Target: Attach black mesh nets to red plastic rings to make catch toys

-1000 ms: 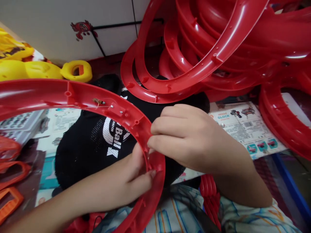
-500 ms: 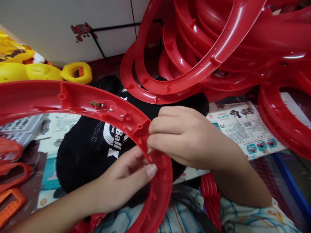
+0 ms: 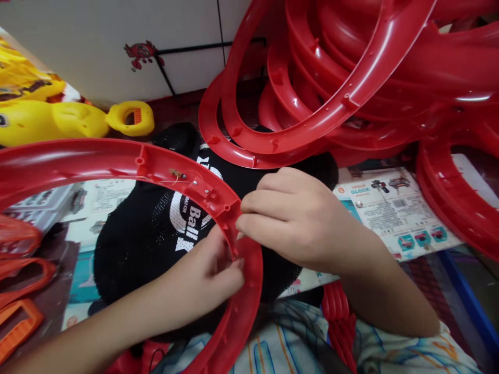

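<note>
A red plastic ring-shaped shell, with posts and ribs on its inner face, curves across the front of the view. My left hand grips its inner edge, thumb over the rim and other fingers partly hidden behind it. My right hand is closed in a pinch over the shell, close to a post. What its fingertips hold, if anything, is hidden. A small brass-coloured piece with a thin wire sits in the shell's channel, near small screws. Beneath lies a black mesh cloth with white lettering.
More red rings are piled at the back right. Yellow plastic parts lie at the back left, orange frame-like pieces at the left edge. Printed cardboard is under the cloth; a tiled wall stands behind.
The red shell has shifted and tilted between my hands, its brass-coloured piece now farther right and its lower curve farther left. My right hand stays pinched in nearly the same place.
</note>
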### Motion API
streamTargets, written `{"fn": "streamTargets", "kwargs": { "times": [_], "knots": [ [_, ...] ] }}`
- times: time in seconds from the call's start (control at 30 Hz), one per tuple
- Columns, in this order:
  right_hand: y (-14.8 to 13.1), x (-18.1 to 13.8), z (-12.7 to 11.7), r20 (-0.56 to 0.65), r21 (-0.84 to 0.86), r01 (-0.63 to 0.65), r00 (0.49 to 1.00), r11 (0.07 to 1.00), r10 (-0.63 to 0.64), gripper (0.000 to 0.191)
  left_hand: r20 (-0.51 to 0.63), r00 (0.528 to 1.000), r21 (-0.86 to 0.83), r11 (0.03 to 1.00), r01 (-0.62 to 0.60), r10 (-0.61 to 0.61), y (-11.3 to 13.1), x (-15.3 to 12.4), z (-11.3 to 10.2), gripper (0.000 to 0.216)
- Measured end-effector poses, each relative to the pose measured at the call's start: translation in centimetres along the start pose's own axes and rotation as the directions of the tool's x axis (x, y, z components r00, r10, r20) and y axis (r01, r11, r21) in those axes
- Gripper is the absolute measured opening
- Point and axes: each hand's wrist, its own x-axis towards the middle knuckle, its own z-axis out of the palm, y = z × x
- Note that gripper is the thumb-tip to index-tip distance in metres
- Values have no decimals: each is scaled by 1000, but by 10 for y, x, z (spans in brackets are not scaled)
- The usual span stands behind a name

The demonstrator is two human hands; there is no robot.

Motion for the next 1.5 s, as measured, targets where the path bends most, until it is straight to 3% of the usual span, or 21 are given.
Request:
{"fn": "streamTargets", "kwargs": {
  "times": [0.17, 0.33, 0.47, 0.6, 0.73, 0.8, 1.0, 1.1, 1.27, 1.5],
  "knots": [
    [-2, 0, 1, -55, 55, 87, 995, 995, -84, 26, 133, 991, 103, 994, -40, 26, 2, -7, 1, 18],
    [3, 3, 8, -49, 96, 53, 998, 994, -48, 28, 158, 987, 18, 999, -31, 27, 4, -8, 6, 8],
    [8, 3, 10, -39, 138, 35, 999, 990, -30, 32, 99, 995, -228, 973, 40, -17, 1, -5, 8, 12],
    [6, 1, 9, -71, 162, -13, 997, 987, 25, 32, 42, 999, -416, 909, -11, 31, -2, -1, 9, 15],
    [1, 1, 12, -117, 112, -37, 992, 993, 50, 30, -174, 979, -312, 937, -159, 108, -3, 0, 11, 20],
    [0, 1, 13, -163, 63, -41, 985, 997, 51, 31, -212, 959, -230, 944, -237, 189, -3, 1, 11, 18],
    [2, 2, 10, -95, 71, -62, 993, 996, 69, 30, -300, 939, -96, 974, -205, 169, -2, 6, 5, 17],
    [4, 3, 8, -79, 96, -63, 994, 993, 71, 29, -223, 958, -90, 975, -201, 177, -4, 4, 3, 16],
    [3, 2, 9, -95, 166, -16, 995, 986, 32, 29, -4, 989, -55, 987, -149, 149, -5, -4, 4, 18],
    [-2, 2, 6, -125, 192, -2, 992, 981, 27, 27, 178, 982, -57, 997, -49, 59, -5, -8, 6, 20]
  ]
}}
